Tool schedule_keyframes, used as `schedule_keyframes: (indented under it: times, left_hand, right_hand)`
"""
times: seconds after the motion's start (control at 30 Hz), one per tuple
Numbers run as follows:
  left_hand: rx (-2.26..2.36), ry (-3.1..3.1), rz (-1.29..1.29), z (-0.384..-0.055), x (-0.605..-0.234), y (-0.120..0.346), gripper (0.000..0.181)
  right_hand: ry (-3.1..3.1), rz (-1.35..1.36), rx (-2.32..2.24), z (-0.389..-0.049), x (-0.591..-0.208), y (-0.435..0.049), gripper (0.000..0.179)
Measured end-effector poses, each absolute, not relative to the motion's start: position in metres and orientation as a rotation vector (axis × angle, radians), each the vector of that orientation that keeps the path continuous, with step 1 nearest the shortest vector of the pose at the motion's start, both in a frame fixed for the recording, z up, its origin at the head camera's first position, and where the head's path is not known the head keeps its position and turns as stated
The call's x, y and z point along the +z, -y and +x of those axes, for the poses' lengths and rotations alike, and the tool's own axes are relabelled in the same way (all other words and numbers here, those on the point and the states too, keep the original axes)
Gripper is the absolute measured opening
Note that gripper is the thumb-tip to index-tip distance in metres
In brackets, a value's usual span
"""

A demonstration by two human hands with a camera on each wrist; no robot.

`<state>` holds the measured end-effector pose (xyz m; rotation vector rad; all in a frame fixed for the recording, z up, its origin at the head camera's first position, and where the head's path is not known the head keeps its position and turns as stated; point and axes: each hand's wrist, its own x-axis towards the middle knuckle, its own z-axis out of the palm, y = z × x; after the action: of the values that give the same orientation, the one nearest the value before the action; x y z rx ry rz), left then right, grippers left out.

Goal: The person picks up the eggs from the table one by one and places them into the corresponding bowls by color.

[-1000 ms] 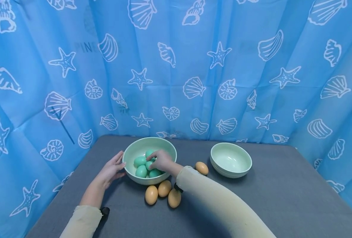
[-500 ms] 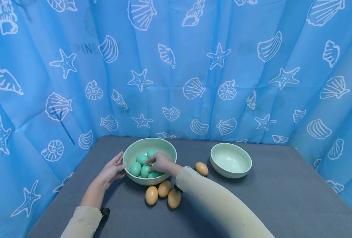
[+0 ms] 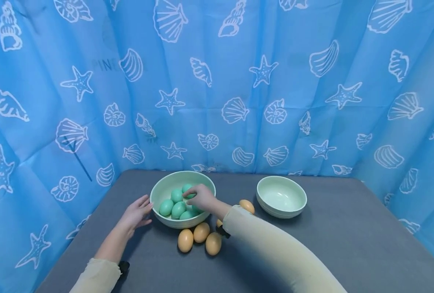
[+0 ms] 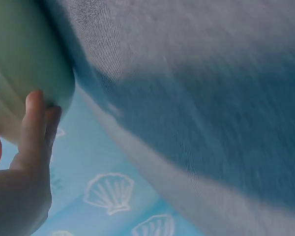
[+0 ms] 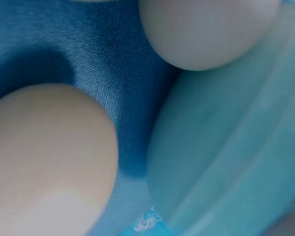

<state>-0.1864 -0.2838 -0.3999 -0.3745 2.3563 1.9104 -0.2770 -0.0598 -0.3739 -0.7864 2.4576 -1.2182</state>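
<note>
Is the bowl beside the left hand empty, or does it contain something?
Not empty: the head view shows several green eggs inside the bowl.

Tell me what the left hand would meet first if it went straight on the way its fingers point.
The left hand would meet the outer wall of the green bowl holding the green eggs; its fingers look right against it, though contact is hard to confirm.

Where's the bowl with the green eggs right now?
In the head view, the bowl stands left of centre, the left hand at its left side, the right hand over it, brown eggs just in front.
</note>
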Motion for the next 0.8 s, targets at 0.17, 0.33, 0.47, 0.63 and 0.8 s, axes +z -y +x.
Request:
schedule_keyframes:
  times: [0.17,0.33,0.47,0.63,0.8]
  left_hand:
    - [1.84,-2.484,-0.358,-0.17,-0.394,0.281,0.062]
    - [1.828,-2.583,-0.372,-0.151,-0.39,0.279,0.058]
    - [1.799,-2.644,-0.348,-0.136,-0.39,0.274,0.055]
    - [1.744,-2.648,-0.262,-0.122,-0.393,0.264,0.05]
    - [1.672,-2.585,-0.192,-0.119,-0.4,0.255,0.047]
  right_hand:
    - [-2.432,-0.78,-1.271,-0.27,-0.358,0.029,0.03]
    - [-2.457,-0.797,-1.329,-0.268,-0.341,-0.012,0.03]
    - [-2.538,-0.841,-1.326,-0.269,-0.329,-0.049,0.031]
    - [-2.615,-0.821,-1.285,-0.273,-0.319,-0.097,0.034]
    - [-2.699,-0.744,-1.261,-0.276,-0.314,-0.143,0.039]
